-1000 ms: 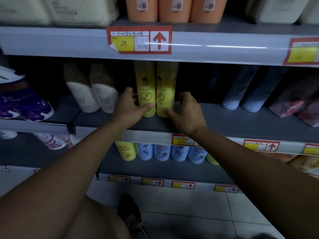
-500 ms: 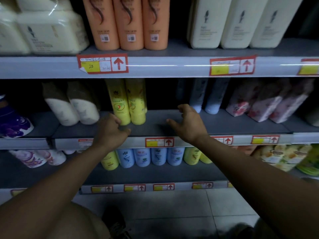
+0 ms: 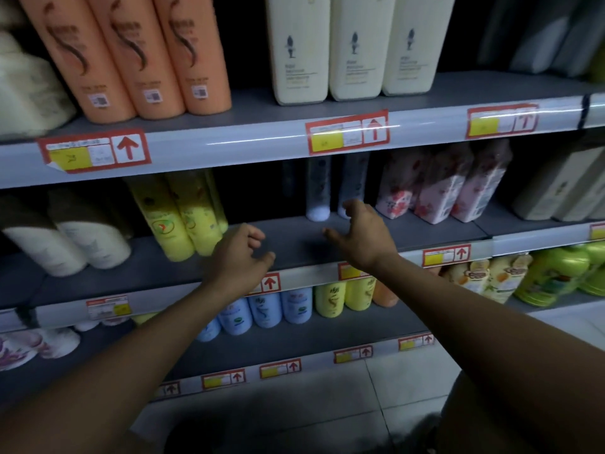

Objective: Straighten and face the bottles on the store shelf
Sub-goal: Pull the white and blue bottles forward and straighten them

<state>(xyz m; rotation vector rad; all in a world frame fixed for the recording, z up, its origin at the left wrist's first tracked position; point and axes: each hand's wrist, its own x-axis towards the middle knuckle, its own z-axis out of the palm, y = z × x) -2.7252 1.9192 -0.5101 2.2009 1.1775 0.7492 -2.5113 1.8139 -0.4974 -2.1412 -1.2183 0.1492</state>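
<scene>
Two yellow bottles (image 3: 183, 224) stand side by side on the middle shelf (image 3: 294, 237), near its front edge. My left hand (image 3: 240, 260) hovers just right of them over the shelf edge, fingers loosely curled, holding nothing. My right hand (image 3: 363, 234) reaches over the bare shelf with fingers spread, its fingertips close to two pale blue bottles (image 3: 317, 191) that stand far back in the dark. Whether it touches them is not visible.
White bottles (image 3: 68, 240) stand left of the yellow ones, pink floral packs (image 3: 438, 194) to the right. Orange bottles (image 3: 131, 57) and cream bottles (image 3: 353, 47) fill the upper shelf. Small blue and yellow bottles (image 3: 294, 306) line the lower shelf. Tiled floor lies below.
Both hands have let go of the yellow bottles and moved right along the shelf. My view has swung right and up, and the right hand has reached deeper toward the pale blue bottles.
</scene>
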